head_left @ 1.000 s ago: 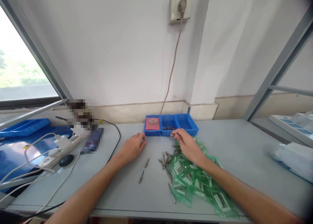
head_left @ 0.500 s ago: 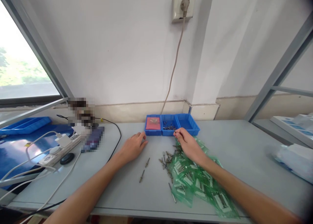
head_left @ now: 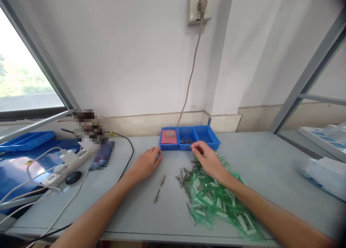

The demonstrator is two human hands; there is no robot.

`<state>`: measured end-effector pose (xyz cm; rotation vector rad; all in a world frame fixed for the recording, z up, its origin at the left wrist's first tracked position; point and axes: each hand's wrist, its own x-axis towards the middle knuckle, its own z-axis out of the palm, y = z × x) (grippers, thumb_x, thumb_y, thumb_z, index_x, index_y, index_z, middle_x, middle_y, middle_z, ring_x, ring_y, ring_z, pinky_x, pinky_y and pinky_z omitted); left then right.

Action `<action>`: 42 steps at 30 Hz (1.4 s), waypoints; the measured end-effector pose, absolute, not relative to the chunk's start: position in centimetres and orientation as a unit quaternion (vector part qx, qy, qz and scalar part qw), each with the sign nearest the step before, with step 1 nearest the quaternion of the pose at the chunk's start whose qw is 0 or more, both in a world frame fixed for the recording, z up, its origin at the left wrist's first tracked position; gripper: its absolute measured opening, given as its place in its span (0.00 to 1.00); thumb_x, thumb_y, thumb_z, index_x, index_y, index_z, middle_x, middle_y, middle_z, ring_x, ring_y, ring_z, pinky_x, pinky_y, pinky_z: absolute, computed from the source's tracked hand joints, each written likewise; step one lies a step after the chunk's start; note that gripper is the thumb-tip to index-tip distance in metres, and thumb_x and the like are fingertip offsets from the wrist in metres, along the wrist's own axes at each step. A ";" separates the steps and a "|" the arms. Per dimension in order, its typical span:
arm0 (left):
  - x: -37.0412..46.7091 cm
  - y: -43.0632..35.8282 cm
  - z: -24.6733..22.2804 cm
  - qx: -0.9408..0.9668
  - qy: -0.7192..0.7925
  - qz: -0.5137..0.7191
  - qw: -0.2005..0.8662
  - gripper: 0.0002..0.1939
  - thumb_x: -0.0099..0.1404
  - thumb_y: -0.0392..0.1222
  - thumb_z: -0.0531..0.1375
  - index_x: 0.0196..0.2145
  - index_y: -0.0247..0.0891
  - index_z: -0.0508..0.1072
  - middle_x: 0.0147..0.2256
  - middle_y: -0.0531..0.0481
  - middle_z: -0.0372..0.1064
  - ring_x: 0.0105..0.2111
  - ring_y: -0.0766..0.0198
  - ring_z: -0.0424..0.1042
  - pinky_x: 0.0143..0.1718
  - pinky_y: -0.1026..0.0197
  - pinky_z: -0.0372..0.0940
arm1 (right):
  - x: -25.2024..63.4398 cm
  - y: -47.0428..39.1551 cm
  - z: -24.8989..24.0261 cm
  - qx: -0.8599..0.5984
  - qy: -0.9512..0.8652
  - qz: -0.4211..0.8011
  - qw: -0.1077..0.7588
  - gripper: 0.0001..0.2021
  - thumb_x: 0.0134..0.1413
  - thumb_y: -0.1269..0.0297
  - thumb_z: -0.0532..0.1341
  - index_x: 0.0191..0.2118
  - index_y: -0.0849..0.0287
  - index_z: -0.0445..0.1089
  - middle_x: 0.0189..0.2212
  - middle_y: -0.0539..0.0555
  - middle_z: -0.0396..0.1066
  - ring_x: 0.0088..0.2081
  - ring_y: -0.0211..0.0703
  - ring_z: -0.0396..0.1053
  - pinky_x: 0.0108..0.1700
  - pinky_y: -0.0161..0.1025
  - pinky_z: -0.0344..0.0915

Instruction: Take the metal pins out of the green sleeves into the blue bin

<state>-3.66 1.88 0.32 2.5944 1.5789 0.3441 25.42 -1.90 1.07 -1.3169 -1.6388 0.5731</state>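
Note:
My right hand [head_left: 207, 159] pinches a small metal fastener [head_left: 190, 147], mostly hidden by the fingertips, at the front edge of the middle blue bin [head_left: 186, 147]. That bin holds several small fasteners [head_left: 186, 141]. Below the hand lies a heap of green plastic bags [head_left: 209, 213] with metal pieces and white slips inside. Loose bolt-like fasteners [head_left: 186, 190] are scattered along the heap's left side. My left hand [head_left: 146, 163] rests on the table, thumb apart from loosely bent fingers, holding nothing. Two separate bolt-like fasteners, a farther one [head_left: 162, 180] and a nearer one [head_left: 157, 196], lie to its right and nearer me.
Left of the middle bin stands a blue bin [head_left: 169, 147] with a red packet [head_left: 168, 136]; on its right is another blue bin [head_left: 208, 132]. A power strip [head_left: 65, 168], white cables and a black round object [head_left: 73, 177] occupy the left side. A plastic-wrapped package [head_left: 327, 176] lies far right.
My right hand has shifted very slightly left along the front of the middle bin. My left hand and the fasteners on the table stay where they were.

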 end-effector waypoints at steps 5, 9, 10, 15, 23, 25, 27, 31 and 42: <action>-3.7 1.9 0.4 0.848 0.517 0.111 0.042 0.10 0.78 0.47 0.50 0.50 0.42 0.66 0.48 0.44 0.73 0.46 0.52 0.74 0.47 0.54 0.65 | 25.3 -1.9 1.0 -0.536 -0.668 0.236 0.458 0.12 0.68 0.54 0.55 0.44 0.54 0.70 0.41 0.55 0.75 0.39 0.50 0.70 0.41 0.44 0.65; -3.6 1.8 0.5 0.847 0.518 0.112 0.045 0.11 0.78 0.47 0.50 0.51 0.42 0.66 0.48 0.43 0.73 0.46 0.52 0.74 0.47 0.53 0.65 | 25.4 -2.0 1.1 -0.535 -0.668 0.239 0.458 0.12 0.68 0.53 0.55 0.44 0.55 0.70 0.41 0.55 0.75 0.40 0.50 0.71 0.42 0.43 0.65; -3.6 1.8 0.5 0.847 0.517 0.112 0.046 0.11 0.78 0.47 0.50 0.51 0.42 0.66 0.48 0.43 0.73 0.46 0.52 0.74 0.47 0.53 0.65 | 25.4 -2.0 1.2 -0.534 -0.669 0.239 0.458 0.12 0.68 0.53 0.55 0.44 0.55 0.70 0.41 0.55 0.75 0.40 0.50 0.71 0.42 0.44 0.65; -3.6 1.9 0.5 0.848 0.515 0.113 0.048 0.11 0.78 0.47 0.49 0.50 0.42 0.66 0.48 0.43 0.73 0.45 0.52 0.73 0.46 0.53 0.66 | 25.4 -1.9 1.3 -0.537 -0.666 0.239 0.459 0.12 0.68 0.53 0.55 0.42 0.55 0.70 0.39 0.55 0.74 0.38 0.49 0.69 0.42 0.44 0.65; -3.7 1.9 0.4 0.850 0.511 0.116 0.042 0.10 0.78 0.47 0.50 0.50 0.42 0.66 0.48 0.44 0.73 0.45 0.52 0.74 0.47 0.53 0.66 | 25.1 -2.6 2.1 -0.537 -0.659 0.239 0.470 0.12 0.67 0.53 0.57 0.36 0.54 0.68 0.31 0.50 0.68 0.32 0.46 0.64 0.37 0.41 0.61; -3.7 1.9 0.4 0.850 0.512 0.115 0.044 0.10 0.78 0.47 0.50 0.50 0.42 0.66 0.48 0.44 0.73 0.46 0.52 0.74 0.47 0.53 0.66 | 25.1 -2.7 2.4 -0.536 -0.657 0.239 0.473 0.12 0.67 0.53 0.57 0.35 0.54 0.67 0.30 0.49 0.67 0.31 0.45 0.63 0.36 0.41 0.60; -3.6 1.8 0.5 0.850 0.512 0.116 0.045 0.10 0.78 0.47 0.50 0.50 0.42 0.66 0.49 0.44 0.74 0.46 0.52 0.74 0.47 0.53 0.66 | 25.1 -2.8 2.6 -0.532 -0.659 0.237 0.476 0.12 0.67 0.54 0.57 0.34 0.53 0.66 0.29 0.49 0.66 0.31 0.45 0.62 0.36 0.40 0.60; -3.6 1.7 0.6 0.849 0.514 0.114 0.041 0.10 0.78 0.47 0.50 0.51 0.42 0.66 0.49 0.43 0.74 0.46 0.52 0.74 0.46 0.53 0.66 | 25.2 -2.8 2.6 -0.531 -0.657 0.239 0.478 0.11 0.68 0.55 0.56 0.34 0.53 0.64 0.28 0.48 0.63 0.30 0.44 0.60 0.35 0.40 0.58; -3.7 1.8 0.4 0.849 0.513 0.116 0.048 0.12 0.78 0.48 0.49 0.51 0.42 0.67 0.48 0.43 0.73 0.45 0.52 0.74 0.46 0.53 0.66 | 25.1 -2.9 2.5 -0.525 -0.657 0.258 0.476 0.09 0.65 0.59 0.55 0.32 0.53 0.63 0.24 0.46 0.60 0.27 0.43 0.57 0.32 0.39 0.55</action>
